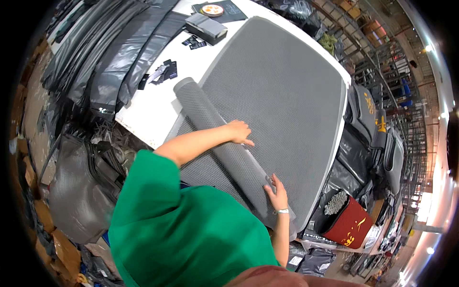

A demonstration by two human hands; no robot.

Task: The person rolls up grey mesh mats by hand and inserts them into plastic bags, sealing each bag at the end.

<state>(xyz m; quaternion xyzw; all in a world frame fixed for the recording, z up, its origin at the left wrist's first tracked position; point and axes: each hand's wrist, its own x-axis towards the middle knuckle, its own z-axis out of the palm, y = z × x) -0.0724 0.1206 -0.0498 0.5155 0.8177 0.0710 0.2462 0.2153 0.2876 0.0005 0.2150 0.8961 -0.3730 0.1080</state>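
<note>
A large grey textured mat [287,91] lies flat on a white table. Its near part is rolled into a long tube [203,105] that runs slantwise across it, from upper left to lower right. My left hand [239,131] rests on the far side of the roll near its middle, palm down with the fingers stretched toward the flat mat. On the roll's lower right part lies my right hand [278,193], thumb and fingers apart, a bracelet at the wrist. Neither hand grips around the tube. More grey textured mat [208,170] shows between the roll and my body.
Stacked dark plastic sleeves [119,62] cover the table's left side. Small black cards [167,71], a dark box [206,27] and a round dish [212,10] lie farther back. Rolled mats, including a red one [349,224], stand at the right. Grey sheets [79,186] hang at the left.
</note>
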